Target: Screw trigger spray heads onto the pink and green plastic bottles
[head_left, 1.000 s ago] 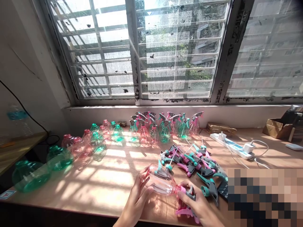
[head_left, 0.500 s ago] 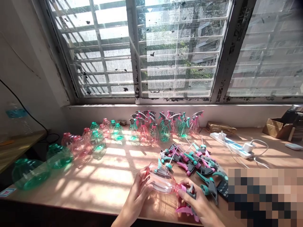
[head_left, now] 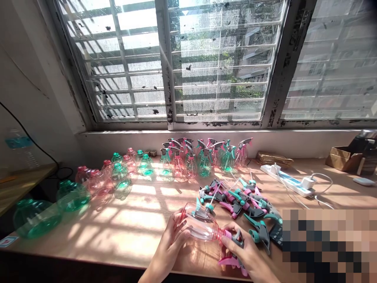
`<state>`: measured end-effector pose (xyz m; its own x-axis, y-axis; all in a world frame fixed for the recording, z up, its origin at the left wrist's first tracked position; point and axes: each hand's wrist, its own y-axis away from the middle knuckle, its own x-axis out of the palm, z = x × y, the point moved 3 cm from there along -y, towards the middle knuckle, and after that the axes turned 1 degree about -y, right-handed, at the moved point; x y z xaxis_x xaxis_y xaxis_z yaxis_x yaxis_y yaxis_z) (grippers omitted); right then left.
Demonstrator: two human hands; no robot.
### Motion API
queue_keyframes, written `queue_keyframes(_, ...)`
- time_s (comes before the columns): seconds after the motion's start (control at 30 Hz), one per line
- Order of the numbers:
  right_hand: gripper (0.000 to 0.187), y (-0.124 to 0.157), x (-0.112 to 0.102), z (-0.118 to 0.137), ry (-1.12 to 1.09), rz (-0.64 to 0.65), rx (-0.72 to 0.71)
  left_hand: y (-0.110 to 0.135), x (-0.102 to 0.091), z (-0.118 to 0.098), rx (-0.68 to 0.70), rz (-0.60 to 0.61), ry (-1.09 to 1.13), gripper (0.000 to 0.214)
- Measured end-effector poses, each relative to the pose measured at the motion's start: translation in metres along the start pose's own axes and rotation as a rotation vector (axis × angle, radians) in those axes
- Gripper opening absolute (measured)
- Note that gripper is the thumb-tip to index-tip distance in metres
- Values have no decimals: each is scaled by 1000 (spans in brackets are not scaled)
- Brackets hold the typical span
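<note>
A clear pink plastic bottle (head_left: 198,225) lies on its side just above the wooden table (head_left: 132,232), near the front edge. My left hand (head_left: 171,243) is wrapped round the bottle's base. My right hand (head_left: 246,255) is closed on the pink and grey trigger spray head (head_left: 234,245) at the bottle's neck. Just beyond my hands lies a heap of loose pink, teal and grey spray heads (head_left: 238,196).
Finished spray bottles (head_left: 203,157) stand in a cluster below the window. Open pink and green bottles (head_left: 118,175) spread to the left, down to a large green one (head_left: 33,218). A white power strip (head_left: 290,181) and cardboard boxes (head_left: 343,157) lie on the right.
The hands and bottle have stayed in nearly the same place; my right hand has shifted slightly on the spray head. The view has drifted a little.
</note>
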<state>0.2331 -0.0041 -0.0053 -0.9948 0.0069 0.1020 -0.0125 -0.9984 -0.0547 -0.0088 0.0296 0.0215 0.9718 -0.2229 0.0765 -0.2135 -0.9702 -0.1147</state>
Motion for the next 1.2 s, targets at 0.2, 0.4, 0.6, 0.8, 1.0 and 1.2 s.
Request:
queue_keyframes(0.2,47,0,0,3,35,-32,-44,3,4,-7,-18,-22,31,58)
queue_keyframes(0.4,45,-2,0,3,67,-23,-64,3,4,-9,9,9,14,53)
queue_keyframes(0.6,47,-1,-2,0,60,-23,-39,2,3,-6,26,1,24,52)
queue_keyframes(0.8,46,-1,-2,-1,46,-27,-24,2,2,-5,51,28,2,49)
queue_keyframes(1.0,43,4,2,12,-61,-18,12,-2,-2,-9,129,119,-150,47)
queue_keyframes(1.2,47,2,1,9,-19,-13,-16,-2,-6,-5,100,77,-249,59)
